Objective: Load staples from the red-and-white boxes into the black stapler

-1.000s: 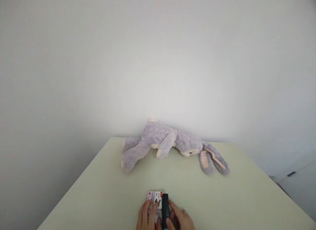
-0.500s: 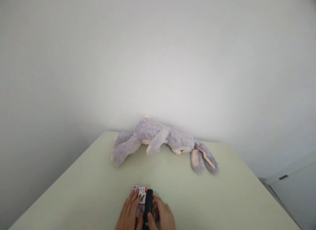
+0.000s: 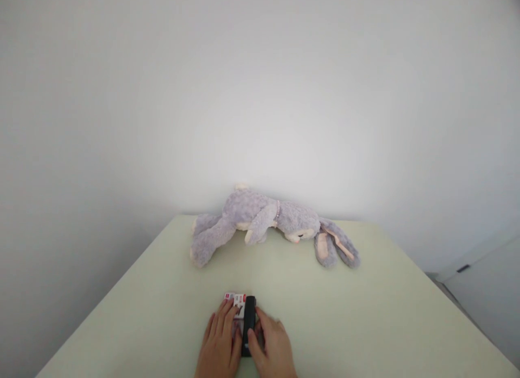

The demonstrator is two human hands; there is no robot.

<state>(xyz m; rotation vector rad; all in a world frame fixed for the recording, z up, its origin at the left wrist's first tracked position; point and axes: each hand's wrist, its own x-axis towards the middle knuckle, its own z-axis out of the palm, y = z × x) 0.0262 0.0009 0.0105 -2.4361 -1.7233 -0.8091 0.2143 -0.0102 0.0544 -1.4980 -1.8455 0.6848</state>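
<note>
Both hands have slid further up the table (image 3: 365,313) since a second ago. The right hand (image 3: 274,348) grasps a black stapler (image 3: 248,324); the left hand (image 3: 220,345) lies flat on small red-and-white boxes (image 3: 236,301), print unreadable. A grey plush rabbit (image 3: 268,223) lies beyond.

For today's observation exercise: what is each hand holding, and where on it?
The right hand grips the black bar along its near end; the left hand lies flat on the red-and-white cards.
</note>
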